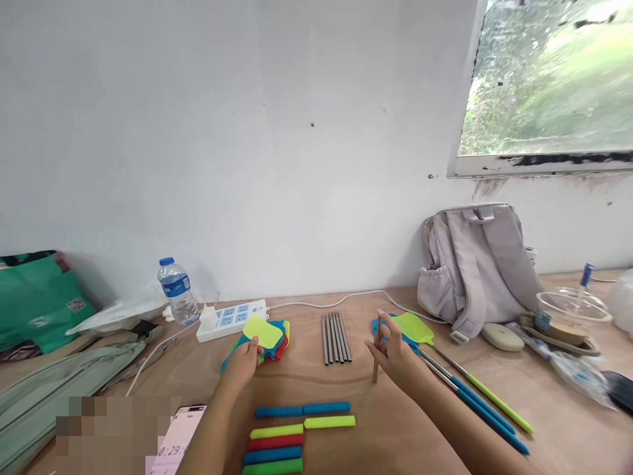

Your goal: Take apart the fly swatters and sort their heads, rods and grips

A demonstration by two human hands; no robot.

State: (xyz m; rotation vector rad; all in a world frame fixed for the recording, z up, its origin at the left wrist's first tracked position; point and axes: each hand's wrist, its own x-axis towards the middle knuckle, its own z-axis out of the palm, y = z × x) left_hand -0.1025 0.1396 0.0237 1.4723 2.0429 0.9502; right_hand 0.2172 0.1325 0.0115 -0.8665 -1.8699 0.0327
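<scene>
My left hand [244,361] is closed with its thumb on a yellow-green fly swatter head [263,332]. Under and behind it lies a pile of blue, red and yellow swatter heads [283,338]. My right hand [393,343] pinches a thin metal tube [376,369], held roughly upright over the table. Between the hands, several metal tubes [336,338] lie side by side. Nearer to me are foam-like handle sleeves in blue [326,408], yellow-green [329,422], red [275,442] and green [273,466]. Fly swatters with rods and handles [487,389] rest right of my right hand.
Behind the swatter heads sits a white power strip [232,320], with a water bottle [178,290] beside it. A grey backpack [479,264] leans on the wall at the right. A phone [179,439] lies at front left, near a plastic cup [568,310] at far right.
</scene>
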